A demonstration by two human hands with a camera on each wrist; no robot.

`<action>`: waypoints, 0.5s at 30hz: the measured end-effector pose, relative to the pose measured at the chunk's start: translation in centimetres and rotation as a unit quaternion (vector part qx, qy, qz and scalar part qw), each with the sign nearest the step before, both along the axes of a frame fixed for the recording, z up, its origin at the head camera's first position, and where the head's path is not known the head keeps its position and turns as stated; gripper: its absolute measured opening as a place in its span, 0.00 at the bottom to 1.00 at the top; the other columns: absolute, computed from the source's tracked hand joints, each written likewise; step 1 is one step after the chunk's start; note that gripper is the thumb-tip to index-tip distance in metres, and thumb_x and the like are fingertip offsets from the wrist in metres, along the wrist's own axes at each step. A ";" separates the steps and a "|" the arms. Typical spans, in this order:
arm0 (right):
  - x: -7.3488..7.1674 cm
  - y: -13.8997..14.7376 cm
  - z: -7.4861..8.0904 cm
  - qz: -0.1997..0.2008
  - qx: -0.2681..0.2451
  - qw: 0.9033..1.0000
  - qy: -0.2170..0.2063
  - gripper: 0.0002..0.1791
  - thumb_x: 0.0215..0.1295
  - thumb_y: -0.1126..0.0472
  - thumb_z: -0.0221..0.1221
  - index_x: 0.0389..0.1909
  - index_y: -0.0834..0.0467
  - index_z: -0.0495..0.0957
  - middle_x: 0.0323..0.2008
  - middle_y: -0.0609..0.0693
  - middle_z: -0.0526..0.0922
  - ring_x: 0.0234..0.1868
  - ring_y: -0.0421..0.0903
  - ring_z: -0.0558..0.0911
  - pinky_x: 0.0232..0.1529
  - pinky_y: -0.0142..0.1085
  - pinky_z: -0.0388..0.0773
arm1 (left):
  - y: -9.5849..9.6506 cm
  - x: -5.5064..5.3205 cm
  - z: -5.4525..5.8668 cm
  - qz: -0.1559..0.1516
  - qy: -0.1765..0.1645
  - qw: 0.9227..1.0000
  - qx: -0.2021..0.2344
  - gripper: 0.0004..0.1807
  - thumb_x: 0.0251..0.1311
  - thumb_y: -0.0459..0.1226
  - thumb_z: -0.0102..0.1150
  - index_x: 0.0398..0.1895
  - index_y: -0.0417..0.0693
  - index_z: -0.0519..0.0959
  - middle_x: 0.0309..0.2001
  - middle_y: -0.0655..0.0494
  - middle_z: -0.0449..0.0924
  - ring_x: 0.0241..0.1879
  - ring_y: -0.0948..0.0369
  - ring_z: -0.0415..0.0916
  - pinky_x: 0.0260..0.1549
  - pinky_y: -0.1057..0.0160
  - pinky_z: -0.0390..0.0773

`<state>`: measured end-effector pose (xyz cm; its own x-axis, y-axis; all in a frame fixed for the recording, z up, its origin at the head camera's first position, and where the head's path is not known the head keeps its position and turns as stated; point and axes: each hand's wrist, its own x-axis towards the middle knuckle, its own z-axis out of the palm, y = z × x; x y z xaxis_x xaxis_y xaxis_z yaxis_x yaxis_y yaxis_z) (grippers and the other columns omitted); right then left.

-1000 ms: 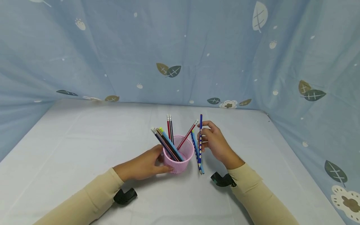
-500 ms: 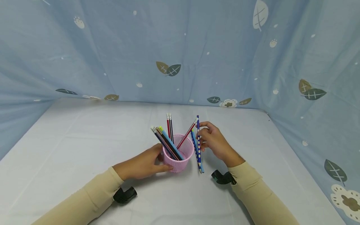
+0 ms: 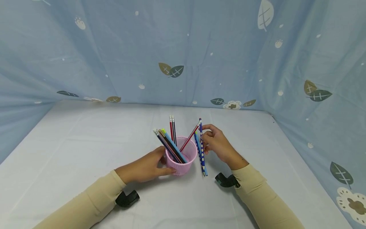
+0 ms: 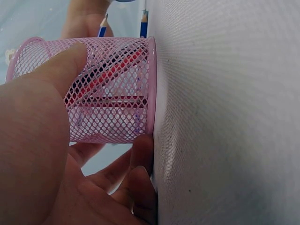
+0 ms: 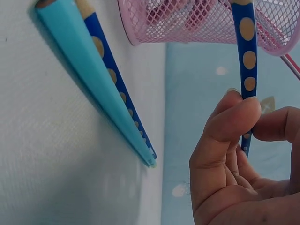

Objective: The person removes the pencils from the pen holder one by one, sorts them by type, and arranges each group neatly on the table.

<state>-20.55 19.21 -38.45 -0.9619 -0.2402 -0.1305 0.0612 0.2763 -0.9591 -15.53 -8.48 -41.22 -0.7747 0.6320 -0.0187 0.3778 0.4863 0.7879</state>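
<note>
My left hand [image 3: 145,168] holds a pink mesh pencil cup [image 3: 183,170] by its near left side. In the left wrist view the thumb lies along the mesh wall [image 4: 108,112], with fingers curled at the opposite side. Several pencils [image 3: 173,149] lean inside, one red pencil [image 3: 189,138] slanting right. Just right of the cup, my right hand [image 3: 218,144] pinches a blue pencil with round dots [image 5: 248,61] between thumb and fingers, pointed end down. A light blue pencil [image 5: 89,75] and another dotted blue pencil [image 5: 115,77] lie side by side on the table below.
White cloth [image 3: 114,133] covers the table. A blue patterned curtain [image 3: 183,47] hangs behind and along the sides. Black wrist cameras, left [image 3: 127,199] and right [image 3: 226,181], sit at the sleeve cuffs.
The pinched dotted pencil's upper end has shifted slightly left, toward the cup, with small finger movement in my right hand. My left hand and the cup stay in place.
</note>
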 end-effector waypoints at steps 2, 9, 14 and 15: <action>0.0 0.0 0.0 0.004 0.001 1.000 -0.003 0.24 0.70 0.66 0.49 0.65 0.63 0.63 0.30 0.52 0.73 0.22 0.44 0.75 0.22 0.32 0.77 | 0.0 0.0 0.1 -0.002 -0.004 1.000 0.004 0.39 0.61 0.54 0.66 0.70 0.48 0.64 0.55 0.57 0.73 0.49 0.63 0.73 0.52 0.60 0.77; 0.0 0.1 0.0 0.013 0.016 1.000 -0.004 0.25 0.69 0.65 0.50 0.66 0.64 0.63 0.30 0.51 0.73 0.22 0.43 0.74 0.22 0.33 0.77 | 0.1 0.2 0.3 0.001 -0.008 1.000 0.002 0.38 0.61 0.53 0.67 0.69 0.47 0.64 0.55 0.56 0.73 0.49 0.63 0.73 0.52 0.59 0.77; 0.0 0.3 -0.1 0.020 0.031 0.999 0.001 0.24 0.70 0.65 0.52 0.66 0.63 0.64 0.32 0.52 0.73 0.23 0.44 0.75 0.22 0.33 0.78 | 0.0 0.2 0.2 0.004 -0.009 1.000 -0.001 0.38 0.61 0.53 0.67 0.68 0.47 0.65 0.55 0.56 0.73 0.49 0.63 0.73 0.52 0.59 0.77; 0.0 0.3 -0.2 0.022 0.033 0.999 0.001 0.24 0.70 0.65 0.52 0.66 0.63 0.64 0.32 0.53 0.73 0.23 0.44 0.75 0.22 0.32 0.78 | 0.0 0.2 0.2 0.003 -0.006 1.000 -0.001 0.37 0.61 0.53 0.66 0.68 0.47 0.65 0.55 0.55 0.74 0.49 0.62 0.74 0.52 0.59 0.77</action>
